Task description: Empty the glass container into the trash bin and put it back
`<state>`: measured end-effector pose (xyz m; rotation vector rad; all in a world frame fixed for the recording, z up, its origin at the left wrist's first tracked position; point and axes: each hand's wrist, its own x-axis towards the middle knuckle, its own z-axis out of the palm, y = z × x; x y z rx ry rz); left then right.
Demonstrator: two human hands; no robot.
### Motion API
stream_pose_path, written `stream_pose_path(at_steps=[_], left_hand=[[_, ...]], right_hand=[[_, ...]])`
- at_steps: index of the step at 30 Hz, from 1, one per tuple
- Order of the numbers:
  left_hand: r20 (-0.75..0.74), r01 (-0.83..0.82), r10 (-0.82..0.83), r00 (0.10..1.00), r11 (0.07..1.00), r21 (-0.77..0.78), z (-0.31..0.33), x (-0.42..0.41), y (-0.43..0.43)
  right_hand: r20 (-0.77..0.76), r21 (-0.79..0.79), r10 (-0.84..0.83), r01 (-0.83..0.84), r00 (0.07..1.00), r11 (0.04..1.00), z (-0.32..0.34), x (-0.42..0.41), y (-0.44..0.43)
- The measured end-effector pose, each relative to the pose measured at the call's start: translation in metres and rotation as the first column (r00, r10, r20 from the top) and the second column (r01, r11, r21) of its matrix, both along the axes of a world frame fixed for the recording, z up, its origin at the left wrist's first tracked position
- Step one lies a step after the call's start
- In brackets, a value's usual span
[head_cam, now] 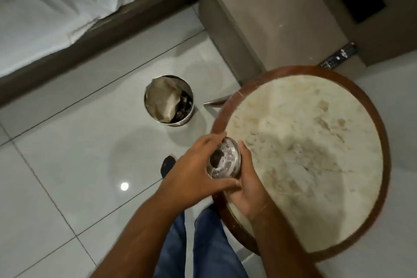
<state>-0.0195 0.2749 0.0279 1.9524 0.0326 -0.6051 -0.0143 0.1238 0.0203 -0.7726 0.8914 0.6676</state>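
Note:
A small round glass container [226, 160] with a dark lump inside is held at the left edge of the round marble-topped table [316, 142]. My left hand [194, 169] wraps its left side, thumb below and fingers over the top. My right hand [246, 180] cups it from the right and beneath. A metal mesh trash bin [169, 100] stands on the tiled floor to the upper left, with crumpled brown paper and dark rubbish in it.
A bed with white sheets [56, 2] and a dark wooden frame runs along the upper left. A beige cabinet [270, 13] stands behind the table, with a remote control [338, 57] on it. My legs in jeans [203, 244] are below.

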Motion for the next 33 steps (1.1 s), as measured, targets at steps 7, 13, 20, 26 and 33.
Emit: stream_pose_path(at_steps=[7,13,20,26,33], left_hand=[[-0.017,0.234,-0.234,0.972,0.972,0.023,-0.003,-0.005,-0.088],[0.012,0.426,-0.433,0.901,0.890,0.161,-0.024,0.008,-0.166],[0.072,0.517,-0.643,0.763,0.673,0.528,-0.056,0.012,-0.239],[0.072,0.506,-0.705,0.706,0.573,0.645,-0.066,0.011,-0.268],[0.127,0.434,-0.703,0.700,0.559,0.706,-0.065,0.007,-0.265]], right_hand=[[-0.043,-0.129,-0.114,0.107,0.993,0.986,0.004,-0.037,-0.086],[-0.023,-0.420,-0.164,0.140,0.986,0.897,-0.014,-0.061,-0.152],[0.182,-0.831,-0.353,0.335,0.918,0.443,-0.033,-0.070,-0.218],[0.208,-0.887,-0.199,0.270,0.958,0.374,-0.050,-0.078,-0.252],[0.299,-0.934,0.032,0.285,0.954,0.217,-0.069,-0.066,-0.265]])
